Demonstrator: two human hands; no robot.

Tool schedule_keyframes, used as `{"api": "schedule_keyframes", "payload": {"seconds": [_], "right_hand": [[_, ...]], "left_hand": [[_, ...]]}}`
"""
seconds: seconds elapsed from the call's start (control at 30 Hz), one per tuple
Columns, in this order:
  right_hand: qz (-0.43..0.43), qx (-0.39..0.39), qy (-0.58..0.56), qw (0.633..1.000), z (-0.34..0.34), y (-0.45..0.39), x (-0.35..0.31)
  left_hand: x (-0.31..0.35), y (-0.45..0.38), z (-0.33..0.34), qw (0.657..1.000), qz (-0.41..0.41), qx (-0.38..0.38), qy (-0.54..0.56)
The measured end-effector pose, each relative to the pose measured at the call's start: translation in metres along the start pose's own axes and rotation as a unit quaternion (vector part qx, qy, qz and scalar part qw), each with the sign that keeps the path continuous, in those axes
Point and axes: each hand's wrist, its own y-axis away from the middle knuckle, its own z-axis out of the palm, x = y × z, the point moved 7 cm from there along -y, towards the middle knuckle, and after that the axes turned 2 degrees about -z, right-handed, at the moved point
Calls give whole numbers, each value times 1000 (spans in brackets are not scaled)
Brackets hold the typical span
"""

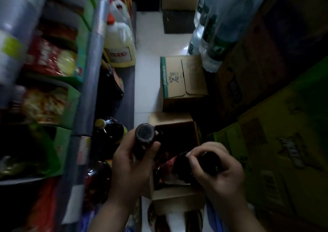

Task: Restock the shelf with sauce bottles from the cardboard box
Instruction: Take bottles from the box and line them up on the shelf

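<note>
a dark bottle (144,139) is gripped by the left hand (132,168), thumb on its right side and fingers (124,144) wrapped round the left, cap end up, held above the left edge of the open box (177,194). a second bottle (209,162) is clasped in the right hand (220,173), fingers (195,162) curled over its top, over the box's right side. more bottles are seen in the box, dim. the shelf (99,75) is at left, dark bottles on its lower level.
</note>
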Motion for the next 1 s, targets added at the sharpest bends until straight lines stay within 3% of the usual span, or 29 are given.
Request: {"api": "schedule_keyframes", "payload": {"seconds": [0.13,0.53,0.83,1.0], "right_hand": [[-8,19,-78,997,-12,-16,-76],[-132,-39,-43,990,-61,-49,-307],[-219,-99,-51,969,-60,-54,-439],[-272,-135,-85,949,-47,-52,-491]], "left_hand": [[93,15,-16,999,20,32,39],[339,63,-47,981,156,113,16],[441,108,-88,961,176,210,-44],[464,135,-116,950,170,261,-18]]}}
